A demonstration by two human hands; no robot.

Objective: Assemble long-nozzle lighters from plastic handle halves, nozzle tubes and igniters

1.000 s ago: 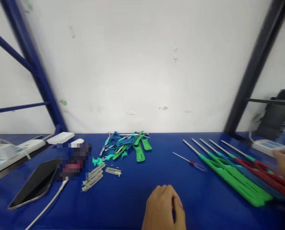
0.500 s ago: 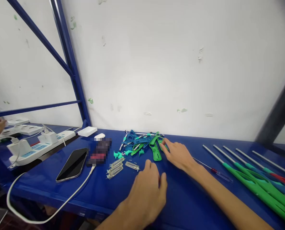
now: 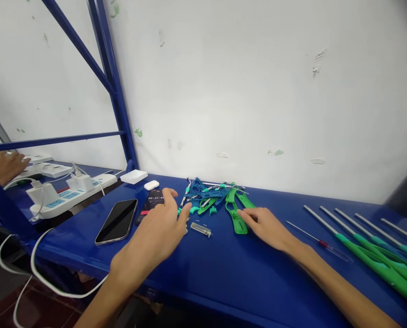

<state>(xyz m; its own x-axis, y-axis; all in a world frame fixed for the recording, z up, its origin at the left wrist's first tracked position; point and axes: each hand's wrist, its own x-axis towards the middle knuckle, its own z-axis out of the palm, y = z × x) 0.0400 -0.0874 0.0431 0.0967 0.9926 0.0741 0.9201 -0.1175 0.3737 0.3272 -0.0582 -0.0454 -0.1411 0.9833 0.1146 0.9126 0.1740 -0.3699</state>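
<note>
My left hand [image 3: 155,228] hovers over the near end of a phone showing a timer [image 3: 153,200], thumb and forefinger apart, with nothing visible in its grasp. It hides most of a group of clear lighter fuel tanks; one clear tank [image 3: 200,229] lies to its right. With thumb and fingertips, my right hand [image 3: 266,225] grips the edge of a green lighter handle half [image 3: 238,223]. Another green handle half [image 3: 246,200] lies just behind those fingers. Beyond are a heap of blue handle parts and metal tubes [image 3: 206,193] and a small teal piece [image 3: 213,210].
Several long-nosed lighters [image 3: 370,262] and a red-handled screwdriver [image 3: 322,243] lie at right. A black phone [image 3: 117,222], a white earbud case [image 3: 151,185], a white box [image 3: 134,176] and a power strip [image 3: 73,196] are at left. Another person's hand [image 3: 7,166] shows at far left.
My left hand has moved left and forward, its fingers opening out. The green handle half has come slightly nearer with my right hand. The view has swung left.
</note>
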